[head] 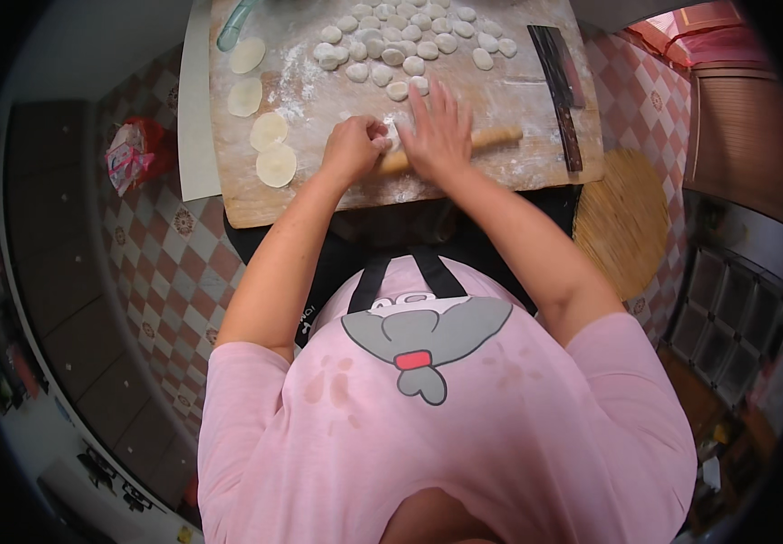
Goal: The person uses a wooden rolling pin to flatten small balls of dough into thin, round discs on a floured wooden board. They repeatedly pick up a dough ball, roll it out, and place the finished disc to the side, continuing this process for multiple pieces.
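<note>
A wooden rolling pin (499,138) lies aslant near the front of a floured wooden board (337,190). My right hand (440,132) is flat across the pin, fingers spread and extended, palm hiding its middle. To its left, my left hand (356,146) pinches the edge of a small white dough piece (392,129), which the two hands partly cover. Several flattened dough pellets (414,66) are scattered over the far part of the board. Along the left side lie several thin round dough wrappers (275,165), the two nearest ones touching or slightly overlapping.
A dark, long flat object (556,95) lies along the board's right side. At the far left corner is a greenish translucent object (235,26). A round woven-looking disc (622,221) is right of the board. A red plastic bag (139,153) sits on the tiled floor at left.
</note>
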